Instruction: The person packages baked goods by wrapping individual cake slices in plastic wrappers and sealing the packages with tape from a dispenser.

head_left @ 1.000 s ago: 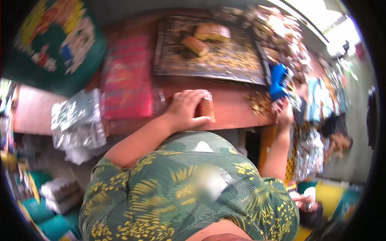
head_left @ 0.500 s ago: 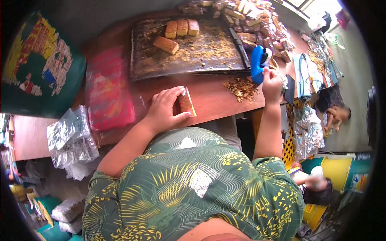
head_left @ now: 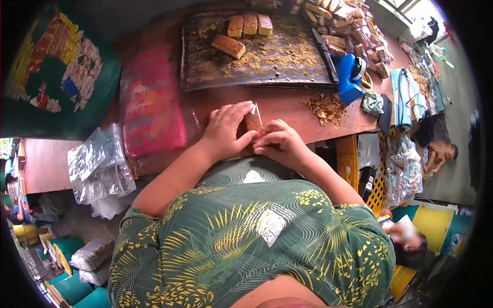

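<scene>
A brown cake bar (head_left: 253, 121), apparently in clear plastic wrap, lies on the table near its front edge. My left hand (head_left: 226, 126) is curled around the bar's left side, fingertips at its far end and thumb near the close end. At that close end my right hand (head_left: 285, 142) is closed in a pinch on the bar's end; any tape or film between the fingers is too small to make out. Up and to the right stands a blue tape dispenser (head_left: 350, 82), apart from both hands.
Beyond my hands a dark baking tray (head_left: 197, 74) holds several cake pieces (head_left: 250, 24) and crumbs, with a knife (head_left: 324, 54) along its right side. Wrapped bars (head_left: 354, 31) are piled at back right. Crumbs (head_left: 326, 109), plastic bags (head_left: 100, 164) and red plastic sheets (head_left: 151, 102) flank the work spot.
My right hand has left the tape dispenser and come down left to the cake bar's near end. My left hand stays on the bar. The camera view has shifted slightly.
</scene>
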`<state>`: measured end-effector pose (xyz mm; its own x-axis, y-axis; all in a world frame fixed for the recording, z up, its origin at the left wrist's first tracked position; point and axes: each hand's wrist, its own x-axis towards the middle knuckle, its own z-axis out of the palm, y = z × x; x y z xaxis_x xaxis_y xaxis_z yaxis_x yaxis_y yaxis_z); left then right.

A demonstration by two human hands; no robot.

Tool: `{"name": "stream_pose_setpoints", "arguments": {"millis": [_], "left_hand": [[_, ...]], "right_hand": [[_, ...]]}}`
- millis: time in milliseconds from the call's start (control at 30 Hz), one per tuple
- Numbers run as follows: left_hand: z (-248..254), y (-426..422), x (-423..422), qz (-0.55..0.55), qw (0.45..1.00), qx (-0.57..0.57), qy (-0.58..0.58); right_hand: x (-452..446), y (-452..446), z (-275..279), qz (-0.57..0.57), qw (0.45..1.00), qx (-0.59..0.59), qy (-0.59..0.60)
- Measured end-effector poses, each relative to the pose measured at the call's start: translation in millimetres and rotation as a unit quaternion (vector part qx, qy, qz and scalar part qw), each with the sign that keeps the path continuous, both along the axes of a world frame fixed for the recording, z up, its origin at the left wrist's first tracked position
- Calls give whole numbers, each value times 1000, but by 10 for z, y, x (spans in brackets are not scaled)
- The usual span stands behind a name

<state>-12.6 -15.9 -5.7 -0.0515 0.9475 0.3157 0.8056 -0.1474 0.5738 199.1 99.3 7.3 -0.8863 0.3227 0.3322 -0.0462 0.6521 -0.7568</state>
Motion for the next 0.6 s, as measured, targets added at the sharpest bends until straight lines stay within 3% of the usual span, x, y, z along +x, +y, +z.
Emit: {"name": "stream_pose_setpoints", "arguments": {"millis": [133,233,367,467,500,533,600], "left_hand": [[-42,13,-44,-10,1000,-2,-14],[-1,10,-16,-5,1000,-15,11],[-74,-12,52,14,996,20,83],[-16,-36,9,17,997,20,67],[-6,-35,-8,16,998,21,56],[-17,-24,-11,9,998,26,48],[-38,20,-9,-2,999,42,34]], "right_hand": [[-176,107,135,-97,980,-160,-61],[-335,231,69,-173,969,-150,-92],[-119,503,252,-242,969,-50,10],[515,1233,456,-365,916,14,167],[690,1421,455,-454,868,16,199],[893,1579,541,-532,835,78,115],[1187,1891,428,-524,840,122,75]]}}
